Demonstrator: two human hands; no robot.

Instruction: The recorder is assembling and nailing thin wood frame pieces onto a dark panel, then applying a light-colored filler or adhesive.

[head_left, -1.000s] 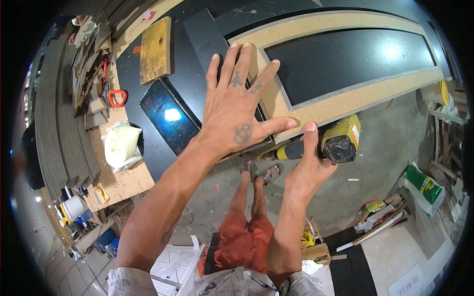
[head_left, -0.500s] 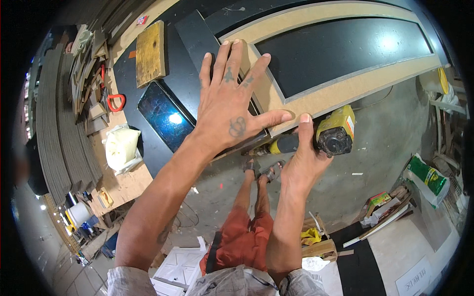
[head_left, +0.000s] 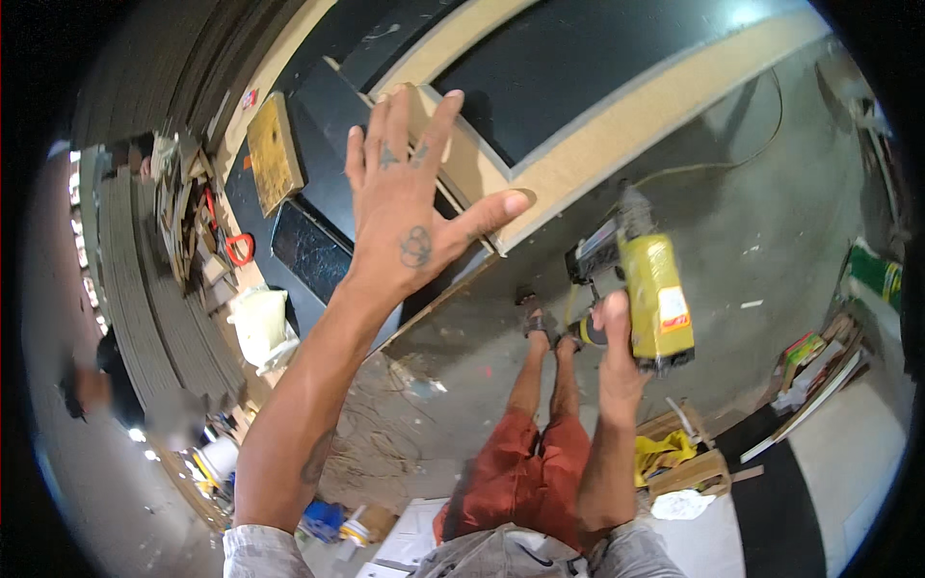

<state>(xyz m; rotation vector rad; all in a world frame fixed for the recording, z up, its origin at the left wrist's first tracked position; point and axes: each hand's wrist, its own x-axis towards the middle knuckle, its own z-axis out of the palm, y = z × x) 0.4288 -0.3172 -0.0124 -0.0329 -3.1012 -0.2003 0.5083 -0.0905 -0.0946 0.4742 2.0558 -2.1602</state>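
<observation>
My left hand (head_left: 400, 217) lies flat with fingers spread, pressing on the corner of a light wooden frame (head_left: 597, 144) edged in grey. The frame rests on the dark tabletop, with a black surface (head_left: 568, 72) showing inside it. My right hand (head_left: 621, 361) is wrapped round the grip of a yellow nail gun (head_left: 657, 289) with a black magazine. The gun is held off the table's near edge, apart from the frame, its nose pointing away from me. Most of my right fingers are hidden behind the grip.
Left of my left hand lie a yellowish wood block (head_left: 275, 154), a glossy black rectangle (head_left: 313, 246) and a white bag (head_left: 262, 328). A red-handled tool (head_left: 240, 249) sits beside wood scraps and stacked grey boards (head_left: 164, 289). A thin hose (head_left: 742, 164) crosses the floor beyond the gun.
The nail gun in my right hand has moved away from the frame's corner, down and to the right. My left hand stays on the frame; the view has shifted.
</observation>
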